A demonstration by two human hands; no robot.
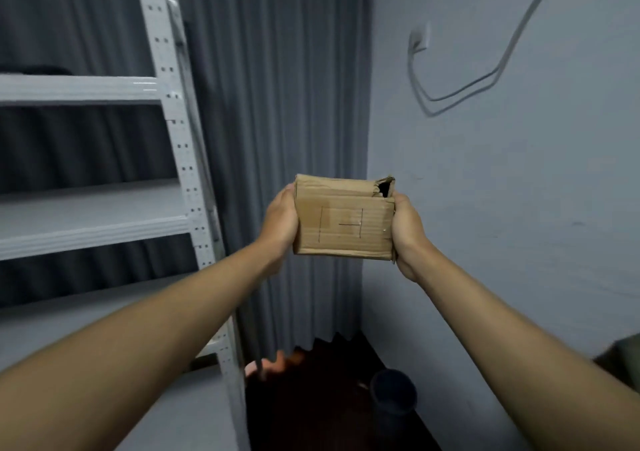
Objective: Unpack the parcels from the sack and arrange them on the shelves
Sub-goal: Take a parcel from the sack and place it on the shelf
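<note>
From my head camera, I hold a small cardboard box (344,218) out in front of me with both arms stretched forward, up in the air and to the right of the shelves. My left hand (280,222) grips the box's left end, palm against the cardboard and fingers wrapped round behind it, where I cannot see their tips. My right hand (406,232) grips the right end in the same way, thumb lying along the near edge and fingers curled round the far side. The box is worn, with a torn hole at its top right corner, and thin pen lines are drawn on the face turned toward me.

To the left stands a white metal shelf unit (83,229), its punched upright post (180,146) leaning across the view. Its boards are well apart from the box; something dark lies on the top one, too blurred to tell.

Behind the box hangs a grey pleated curtain (277,87), reaching down to the dark floor (311,398). To the right is a pale wall (519,208) with a socket (419,39) high up and a cable (485,80) looping from it. Near the wall's foot, on the floor, stands a dark round bin (393,395).
</note>
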